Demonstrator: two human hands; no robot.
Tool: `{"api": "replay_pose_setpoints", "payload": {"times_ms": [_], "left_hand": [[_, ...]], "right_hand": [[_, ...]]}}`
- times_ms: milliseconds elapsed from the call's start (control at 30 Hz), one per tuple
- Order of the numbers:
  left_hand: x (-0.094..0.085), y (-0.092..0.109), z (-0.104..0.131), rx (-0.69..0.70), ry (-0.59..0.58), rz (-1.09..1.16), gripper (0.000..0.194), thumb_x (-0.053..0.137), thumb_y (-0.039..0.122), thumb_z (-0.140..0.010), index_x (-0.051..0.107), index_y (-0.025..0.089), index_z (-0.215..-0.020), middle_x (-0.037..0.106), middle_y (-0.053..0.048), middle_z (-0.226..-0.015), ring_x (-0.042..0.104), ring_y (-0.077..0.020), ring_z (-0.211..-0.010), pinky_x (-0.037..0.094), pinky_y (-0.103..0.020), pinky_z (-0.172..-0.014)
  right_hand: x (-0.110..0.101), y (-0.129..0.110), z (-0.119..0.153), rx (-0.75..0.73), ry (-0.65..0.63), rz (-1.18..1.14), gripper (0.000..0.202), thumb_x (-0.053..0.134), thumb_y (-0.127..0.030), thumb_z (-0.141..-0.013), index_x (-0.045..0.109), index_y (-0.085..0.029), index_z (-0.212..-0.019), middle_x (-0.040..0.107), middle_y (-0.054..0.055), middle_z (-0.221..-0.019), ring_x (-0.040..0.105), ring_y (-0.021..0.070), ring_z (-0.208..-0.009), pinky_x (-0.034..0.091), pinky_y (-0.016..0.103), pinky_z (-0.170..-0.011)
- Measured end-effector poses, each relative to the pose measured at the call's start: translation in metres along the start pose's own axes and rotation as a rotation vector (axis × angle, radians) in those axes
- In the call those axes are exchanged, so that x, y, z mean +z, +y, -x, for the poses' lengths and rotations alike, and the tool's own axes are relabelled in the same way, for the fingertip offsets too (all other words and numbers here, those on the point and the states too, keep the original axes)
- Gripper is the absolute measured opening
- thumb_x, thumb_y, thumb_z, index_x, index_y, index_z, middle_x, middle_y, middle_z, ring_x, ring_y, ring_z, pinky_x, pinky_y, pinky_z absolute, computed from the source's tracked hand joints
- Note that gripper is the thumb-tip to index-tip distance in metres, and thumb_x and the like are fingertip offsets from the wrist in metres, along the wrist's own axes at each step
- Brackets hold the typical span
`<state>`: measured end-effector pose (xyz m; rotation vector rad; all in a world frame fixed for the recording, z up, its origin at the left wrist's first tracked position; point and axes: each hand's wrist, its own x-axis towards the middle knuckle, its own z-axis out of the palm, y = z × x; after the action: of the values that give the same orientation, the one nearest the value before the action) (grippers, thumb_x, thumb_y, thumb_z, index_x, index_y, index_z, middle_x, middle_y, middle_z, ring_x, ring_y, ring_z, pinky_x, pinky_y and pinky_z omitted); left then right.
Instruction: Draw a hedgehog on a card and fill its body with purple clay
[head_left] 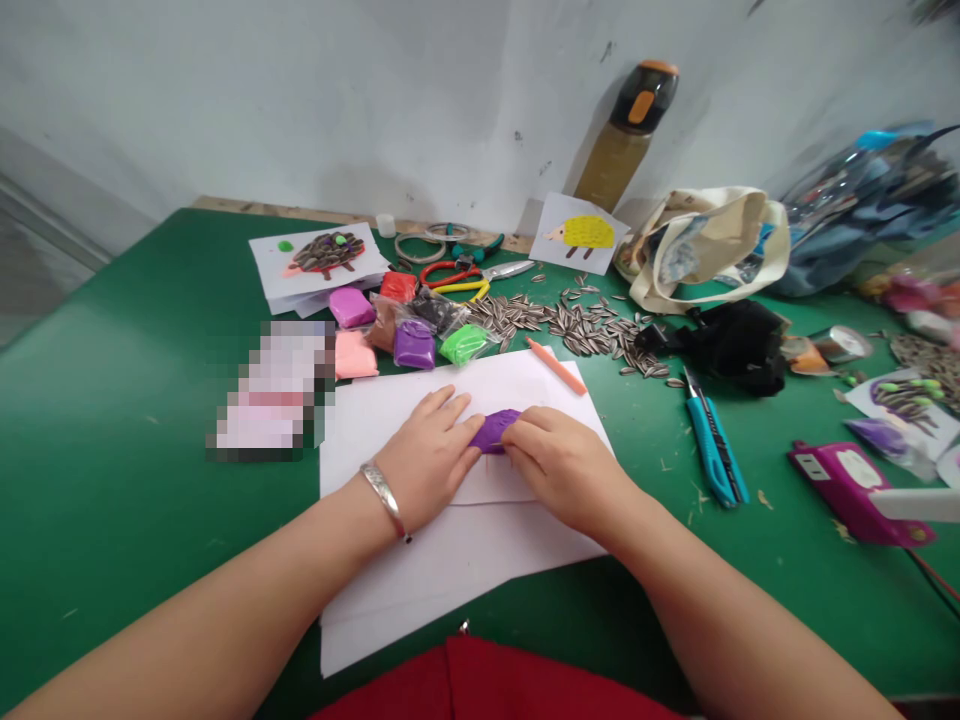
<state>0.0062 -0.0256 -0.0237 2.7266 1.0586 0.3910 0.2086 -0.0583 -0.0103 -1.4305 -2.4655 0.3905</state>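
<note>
A flattened purple clay shape [495, 431] lies on white paper [405, 565] in front of me. My left hand [431, 450] rests flat on the paper with fingers spread, its fingertips touching the clay's left edge. At the clay's right side, my right hand [566, 462] has its fingers curled and pressed together; what they hold, if anything, is hidden. Thin lines show on the paper just below the clay. An orange pen [556, 367] lies on the paper's upper right part.
Behind the paper are clay packets [414, 343], scissors [480, 273] and sunflower seeds [592, 328]. A blue cutter [714, 450] and a purple glue gun [855, 490] lie to the right. Farther back stand a bottle [626, 135] and a cloth bag [705, 250]. A blurred-out object [274, 395] lies left.
</note>
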Motion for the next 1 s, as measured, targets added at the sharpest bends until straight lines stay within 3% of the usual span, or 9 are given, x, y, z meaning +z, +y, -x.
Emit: {"api": "replay_pose_setpoints", "payload": {"times_ms": [533,733,1000], "left_hand": [[0.0046,-0.0025,0.0020,0.039,0.050,-0.028,0.033,0.046,0.024,-0.094,0.061,0.008,-0.118,0.057,-0.020,-0.125,0.047,-0.0342,-0.124,0.040,-0.054,-0.106],[0.0054,-0.0032,0.0017,0.045,0.054,-0.012,0.032,0.046,0.024,-0.094,0.061,0.008,-0.118,0.058,-0.020,-0.125,0.046,-0.0342,-0.125,0.040,-0.055,-0.105],[0.0068,-0.0044,0.0012,0.051,0.054,-0.040,0.033,0.046,0.023,-0.093,0.061,0.007,-0.117,0.058,-0.020,-0.123,0.047,-0.0340,-0.123,0.038,-0.053,-0.107]], "right_hand": [[-0.0009,0.0007,-0.0010,-0.026,-0.010,0.041,0.019,0.047,-0.012,-0.090,0.060,-0.017,-0.077,0.060,0.005,-0.078,0.052,0.0182,-0.074,0.036,0.029,-0.064],[-0.0030,0.0036,-0.0012,0.021,0.074,-0.030,0.019,0.046,-0.014,-0.091,0.062,-0.018,-0.082,0.058,0.005,-0.078,0.053,0.0188,-0.079,0.040,0.030,-0.070],[-0.0063,-0.0013,-0.0007,0.143,0.069,-0.092,0.018,0.044,-0.013,-0.093,0.060,-0.016,-0.085,0.057,0.006,-0.082,0.054,0.0182,-0.078,0.041,0.031,-0.071]]}}
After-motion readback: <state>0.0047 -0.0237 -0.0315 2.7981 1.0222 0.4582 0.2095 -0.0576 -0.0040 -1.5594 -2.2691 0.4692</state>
